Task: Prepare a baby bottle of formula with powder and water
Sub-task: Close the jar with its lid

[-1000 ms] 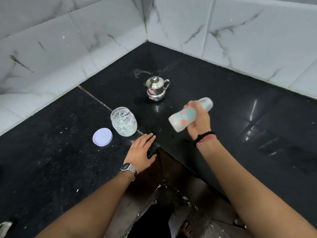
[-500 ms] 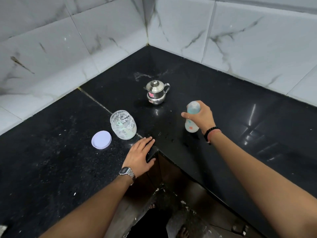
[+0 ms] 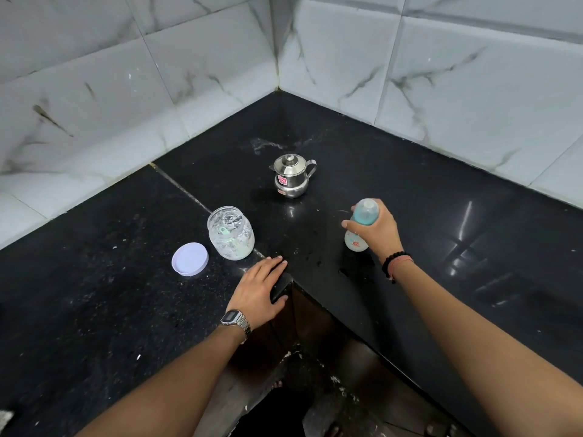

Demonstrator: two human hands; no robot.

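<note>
Counter: a black stone counter [image 3: 94, 310] in an L shape, closed at the back by 2 tiled walls that meet in a corner.
Lid: a pale lilac round lid [image 3: 190, 258] lies flat on the left part of the counter, just beside the jar on its left, not touching it.
Jar: a clear glass jar [image 3: 231, 232] stands open near the inner front corner of the counter; some pale powder and a light green scoop are inside.
Left hand: the left hand [image 3: 259, 294] rests flat on the inner front corner of the counter, fingers straight and together, thumb over the edge; it holds nothing. A metal watch is on the wrist.
Steel pot: a small shiny steel pot [image 3: 291, 180] with a knob lid and a side handle stands farther back, toward the back corner, well apart from the jar and the bottle.
Baby bottle: the baby bottle [image 3: 361, 223] stands upright on the right part of the counter, near the front edge; its clear cap points up and its base seems to touch the stone.
Right hand: the right hand [image 3: 377, 230] grips the bottle around its middle, fingers and thumb curled around it. Black and red bands are on the wrist.
</note>
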